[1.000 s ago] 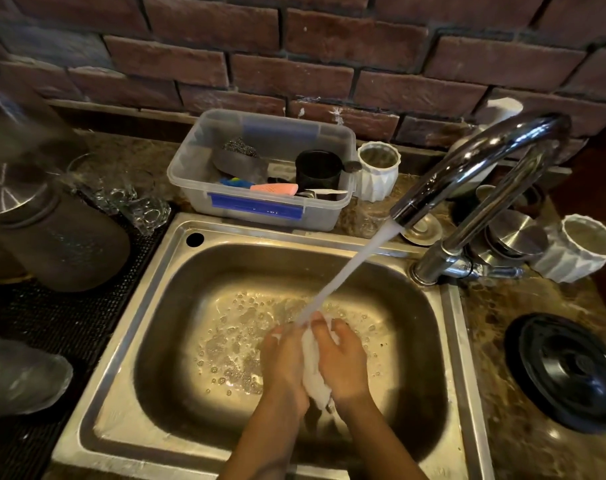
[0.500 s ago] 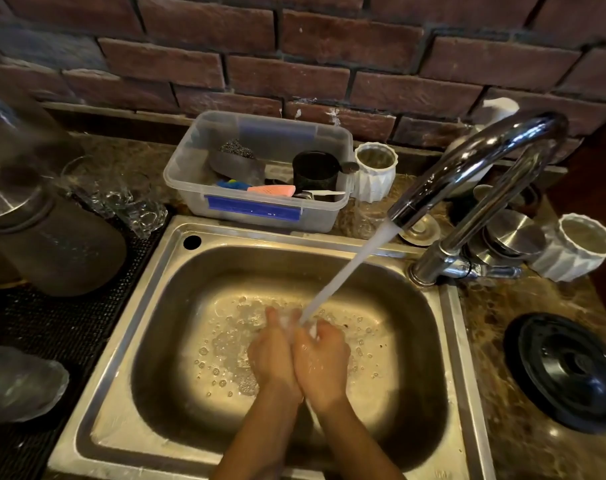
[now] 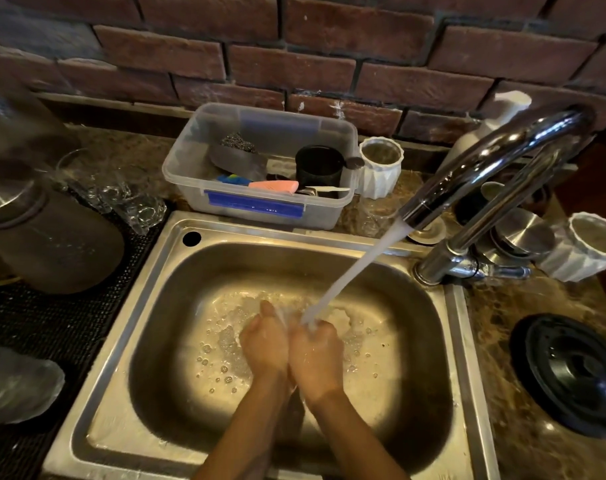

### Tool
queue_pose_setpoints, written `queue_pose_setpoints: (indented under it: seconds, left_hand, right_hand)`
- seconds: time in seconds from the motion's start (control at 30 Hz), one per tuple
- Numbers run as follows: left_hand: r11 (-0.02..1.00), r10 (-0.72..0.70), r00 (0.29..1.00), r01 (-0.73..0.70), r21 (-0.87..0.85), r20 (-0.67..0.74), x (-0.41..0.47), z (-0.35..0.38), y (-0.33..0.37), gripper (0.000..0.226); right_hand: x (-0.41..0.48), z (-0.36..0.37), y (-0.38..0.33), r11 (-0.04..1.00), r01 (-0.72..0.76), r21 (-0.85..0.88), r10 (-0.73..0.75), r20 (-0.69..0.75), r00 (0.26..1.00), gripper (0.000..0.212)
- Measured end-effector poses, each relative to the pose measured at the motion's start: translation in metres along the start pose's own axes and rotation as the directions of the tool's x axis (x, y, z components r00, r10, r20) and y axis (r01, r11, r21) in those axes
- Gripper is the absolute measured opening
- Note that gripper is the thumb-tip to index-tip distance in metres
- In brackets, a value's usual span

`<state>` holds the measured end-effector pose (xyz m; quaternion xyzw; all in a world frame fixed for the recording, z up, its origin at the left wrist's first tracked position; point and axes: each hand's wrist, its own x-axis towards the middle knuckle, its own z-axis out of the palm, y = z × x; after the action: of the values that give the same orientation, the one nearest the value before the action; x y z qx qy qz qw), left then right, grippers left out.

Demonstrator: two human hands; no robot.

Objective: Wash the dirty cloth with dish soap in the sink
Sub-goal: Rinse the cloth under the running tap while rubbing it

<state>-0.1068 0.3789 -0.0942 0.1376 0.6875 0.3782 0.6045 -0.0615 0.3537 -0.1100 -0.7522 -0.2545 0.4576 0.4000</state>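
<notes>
My left hand point(image 3: 265, 344) and my right hand point(image 3: 317, 358) are pressed side by side low in the steel sink point(image 3: 121, 341), both closed around the white cloth. The cloth is almost fully hidden between my palms. Water point(image 3: 357, 268) runs in a slanted stream from the chrome faucet point(image 3: 495, 157) and lands on the top of my right hand. Bubbles and shallow water cover the sink floor around my hands. A white pump bottle point(image 3: 498, 112) stands behind the faucet at the wall.
A clear plastic tub point(image 3: 260, 206) with scrubbers and a black cup sits behind the sink. White ribbed cups point(image 3: 381, 168) point(image 3: 592, 247) stand at the back and right. A black lid point(image 3: 578, 372) lies on the right counter. A dark jar point(image 3: 52, 237) stands on the left mat.
My hands have closed together over the cloth, which showed white between them a second ago. They moved slightly left and further up the sink, under the stream.
</notes>
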Motion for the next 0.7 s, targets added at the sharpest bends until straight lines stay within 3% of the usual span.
queue_pose_setpoints:
  seconds: [0.07, 0.17, 0.33, 0.47, 0.6, 0.7]
  left_hand:
    - [1.0, -0.023, 0.999, 0.023, -0.012, 0.03, -0.003, 0.001, -0.003, 0.032]
    - [0.998, -0.052, 0.995, 0.05, 0.028, 0.081, -0.013, 0.002, -0.005, 0.033]
    - [0.999, 0.0, 0.999, -0.002, 0.045, 0.035, -0.002, 0.004, 0.002, 0.033]
    - [1.0, 0.014, 0.996, -0.016, 0.027, 0.085, -0.006, 0.004, 0.0, 0.04]
    - [0.992, -0.125, 0.981, 0.128, -0.009, 0.15, 0.006, 0.002, 0.002, 0.026]
    - [0.974, -0.189, 0.939, 0.217, -0.067, 0.288, 0.001, -0.004, -0.001, 0.026]
  right_hand:
    - [0.004, -0.005, -0.001, 1.0, 0.0, -0.028, -0.001, -0.034, 0.999, 0.027]
    - [0.022, -0.013, 0.0, 0.992, -0.121, 0.035, 0.123, -0.038, 0.992, 0.011]
    - [-0.004, -0.006, -0.01, 0.995, 0.067, 0.068, -0.064, -0.048, 0.997, 0.026]
    - [0.01, -0.016, -0.014, 0.994, -0.022, 0.107, 0.025, -0.026, 0.999, 0.032]
    - [-0.001, -0.01, -0.013, 1.0, 0.026, 0.005, -0.025, -0.033, 0.999, 0.032]
    - [0.024, -0.018, -0.003, 0.972, -0.184, 0.149, 0.17, 0.103, 0.98, 0.024]
